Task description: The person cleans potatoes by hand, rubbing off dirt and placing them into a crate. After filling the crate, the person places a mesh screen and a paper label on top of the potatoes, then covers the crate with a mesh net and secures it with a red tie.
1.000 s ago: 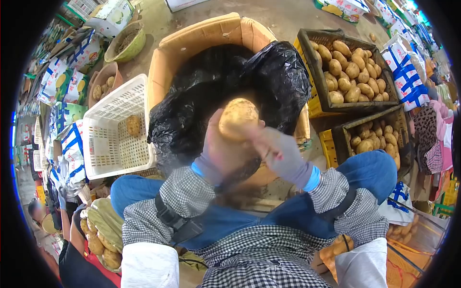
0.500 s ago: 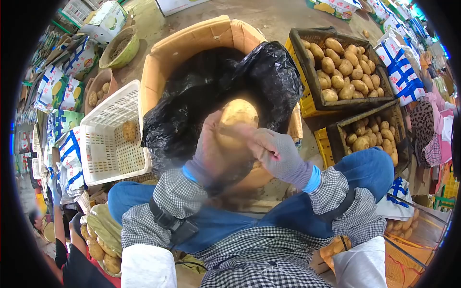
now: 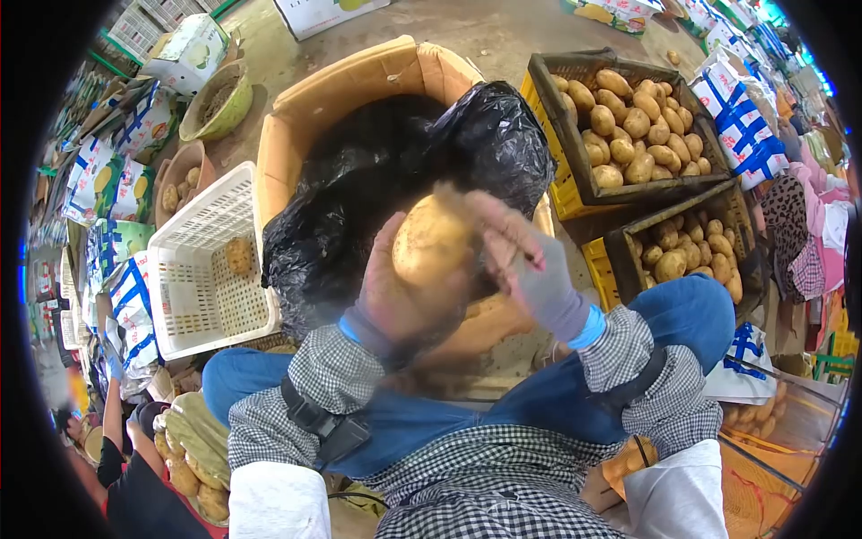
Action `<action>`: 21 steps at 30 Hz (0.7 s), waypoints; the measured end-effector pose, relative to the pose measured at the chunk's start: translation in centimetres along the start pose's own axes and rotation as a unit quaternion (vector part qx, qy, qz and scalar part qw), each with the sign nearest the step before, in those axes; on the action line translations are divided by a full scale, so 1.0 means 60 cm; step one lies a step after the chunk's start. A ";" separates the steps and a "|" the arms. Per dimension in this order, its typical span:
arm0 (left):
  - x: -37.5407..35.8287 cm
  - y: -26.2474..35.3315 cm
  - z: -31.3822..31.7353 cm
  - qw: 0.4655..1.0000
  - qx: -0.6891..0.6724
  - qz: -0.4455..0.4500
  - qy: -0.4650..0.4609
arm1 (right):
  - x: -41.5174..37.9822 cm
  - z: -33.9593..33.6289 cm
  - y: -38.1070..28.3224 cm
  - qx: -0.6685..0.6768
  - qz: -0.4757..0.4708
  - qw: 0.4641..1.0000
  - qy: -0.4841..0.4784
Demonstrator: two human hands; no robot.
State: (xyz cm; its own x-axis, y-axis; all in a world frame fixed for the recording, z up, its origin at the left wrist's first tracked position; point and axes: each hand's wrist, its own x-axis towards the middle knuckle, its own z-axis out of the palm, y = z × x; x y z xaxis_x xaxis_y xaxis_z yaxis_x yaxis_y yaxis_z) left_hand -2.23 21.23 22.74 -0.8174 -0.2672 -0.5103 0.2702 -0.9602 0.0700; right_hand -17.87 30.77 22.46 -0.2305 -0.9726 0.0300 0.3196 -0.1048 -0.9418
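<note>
My left hand [image 3: 388,286], in a grey glove, cups a large pale potato [image 3: 429,241] from the left and below. Close by the potato's upper right side is my right hand [image 3: 519,250], gloved in grey too, its fingers drawn together and blurred by motion. Whatever the right fingers may pinch, I cannot make out. Both hands are over a cardboard box [image 3: 296,117] lined with a black plastic bag [image 3: 503,135]. The bag's folds hang over the box's right and left front rim.
On the right, two crates [image 3: 561,193] [image 3: 620,247] hold many potatoes [image 3: 642,126]. A white plastic basket [image 3: 193,301] with one potato [image 3: 239,256] stands left. Behind it are a brown bucket [image 3: 199,162] and a green basin [image 3: 235,108]. Another person's arm [image 3: 112,413] shows at lower left.
My right hand has swung up and right, from across the potato's front to its upper right side. The potato has tilted in my left hand and shifted slightly left.
</note>
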 end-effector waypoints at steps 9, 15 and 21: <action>-0.002 -0.005 0.008 0.998 -0.053 0.028 0.019 | 0.004 0.004 -0.029 0.010 0.054 0.998 0.022; -0.013 -0.013 0.043 0.974 0.161 0.159 -0.013 | 0.012 -0.021 -0.003 -0.057 0.091 0.994 0.026; 0.007 0.056 0.052 0.868 0.450 0.200 -0.073 | 0.031 -0.032 -0.013 0.196 0.175 0.965 0.020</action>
State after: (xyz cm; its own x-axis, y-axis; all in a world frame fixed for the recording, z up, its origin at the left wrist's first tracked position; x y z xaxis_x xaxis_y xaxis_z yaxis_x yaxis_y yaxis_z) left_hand -3.24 17.66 25.41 -0.8235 -0.5372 -0.1822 0.0940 -0.4461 0.8901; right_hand -20.30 29.47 22.58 -0.0786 -0.9549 -0.2865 0.7052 0.1498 -0.6929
